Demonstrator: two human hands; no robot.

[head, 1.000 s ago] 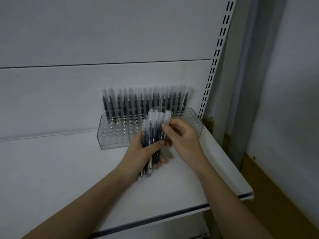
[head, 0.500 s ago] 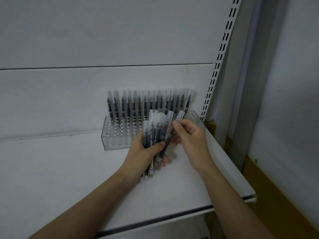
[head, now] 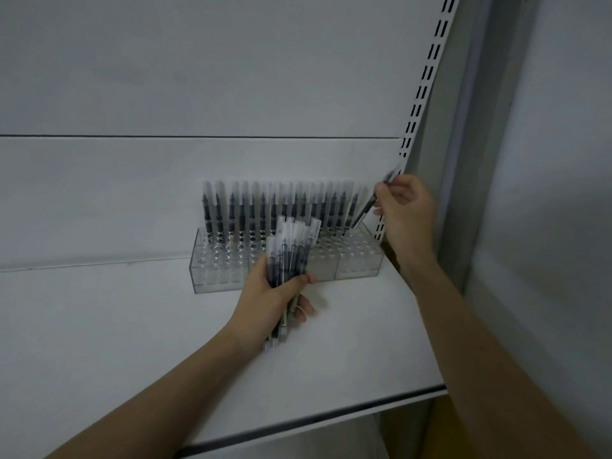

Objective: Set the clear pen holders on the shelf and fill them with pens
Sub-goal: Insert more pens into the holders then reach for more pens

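Note:
Clear pen holders (head: 225,276) with rows of round holes stand side by side at the back of the white shelf (head: 132,326). Their rear row is filled with upright dark pens (head: 261,210) in clear caps. My left hand (head: 271,299) grips a bundle of pens (head: 291,250) in front of the holders, caps pointing up. My right hand (head: 404,207) pinches a single pen (head: 367,210), tilted, its lower tip at the back right corner of the right holder (head: 359,260).
A slotted white upright (head: 427,71) runs up just right of the holders, close to my right hand. The shelf's front edge (head: 314,422) has a dark strip. A grey wall and a brown floor lie to the right.
My right hand drew one pen out of the bundle and carried it up and right to the holder's back right corner. The left hand kept its grip on the bundle.

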